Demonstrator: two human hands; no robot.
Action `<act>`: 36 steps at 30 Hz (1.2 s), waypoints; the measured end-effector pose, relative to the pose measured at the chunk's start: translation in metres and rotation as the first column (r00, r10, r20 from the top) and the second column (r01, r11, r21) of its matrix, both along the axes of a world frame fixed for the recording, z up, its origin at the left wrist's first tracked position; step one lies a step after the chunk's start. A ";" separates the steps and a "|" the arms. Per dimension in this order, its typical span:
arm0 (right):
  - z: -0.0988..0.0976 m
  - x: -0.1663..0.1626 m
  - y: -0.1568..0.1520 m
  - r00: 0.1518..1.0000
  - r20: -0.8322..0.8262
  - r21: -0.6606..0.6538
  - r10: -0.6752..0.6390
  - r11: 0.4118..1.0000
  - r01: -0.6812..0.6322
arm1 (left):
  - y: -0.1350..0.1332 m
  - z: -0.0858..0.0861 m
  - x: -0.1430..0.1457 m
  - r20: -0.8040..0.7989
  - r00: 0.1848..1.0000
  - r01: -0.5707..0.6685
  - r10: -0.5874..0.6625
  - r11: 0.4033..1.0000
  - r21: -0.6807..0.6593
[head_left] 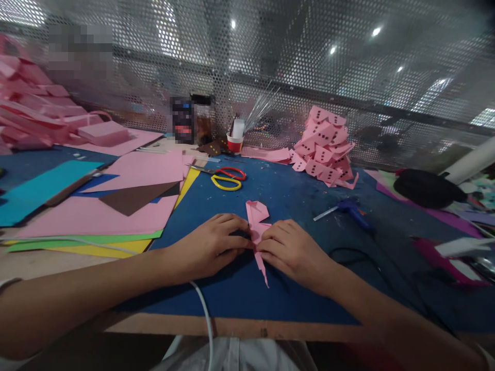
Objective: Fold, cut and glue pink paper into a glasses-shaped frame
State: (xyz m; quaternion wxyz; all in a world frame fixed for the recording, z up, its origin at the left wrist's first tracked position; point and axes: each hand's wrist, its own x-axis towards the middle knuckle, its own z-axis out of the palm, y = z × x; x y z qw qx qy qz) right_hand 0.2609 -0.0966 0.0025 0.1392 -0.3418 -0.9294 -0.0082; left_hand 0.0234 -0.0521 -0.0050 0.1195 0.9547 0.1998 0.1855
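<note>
Between my two hands, low over the blue table surface, is a folded piece of pink paper (pixel 257 211) with a narrow tail pointing toward me. My left hand (pixel 216 243) grips its left edge, fingertips closed on it. From the other side my right hand (pixel 292 250) pinches the same paper near its middle. The fingers partly hide the folds. Beyond the hands lie scissors (pixel 228 179) with one red and one yellow handle loop. Right of my right hand rests a blue hot glue gun (pixel 353 213) with a glue stick in front.
Stacked paper sheets (pixel 96 216) cover the left side. A pile of pink folded pieces with dark dots (pixel 325 147) stands at the back right; more pink paper shapes (pixel 50 111) heap at far left. A red-and-white cup (pixel 234 143) stands before the perforated metal screen (pixel 294 62). A white cable (pixel 204 309) crosses the front edge.
</note>
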 end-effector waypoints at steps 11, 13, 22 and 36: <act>-0.015 -0.005 0.003 0.948 -0.258 -0.192 -0.189 0.971 0.141 | -0.001 0.002 0.000 -0.010 1.000 0.008 -0.008 1.000 -0.019; -0.015 -0.006 0.004 0.938 -0.272 -0.213 -0.216 0.964 0.160 | -0.001 0.002 0.000 -0.010 1.000 0.009 -0.009 1.000 -0.023; -0.013 -0.010 0.005 0.909 -0.290 -0.267 -0.298 0.938 0.222 | -0.003 0.006 0.002 0.054 0.998 0.042 -0.040 0.999 -0.031; -0.015 -0.012 0.008 0.869 -0.331 -0.369 -0.367 0.898 0.239 | -0.004 0.004 0.001 0.041 0.999 0.033 -0.033 0.999 -0.006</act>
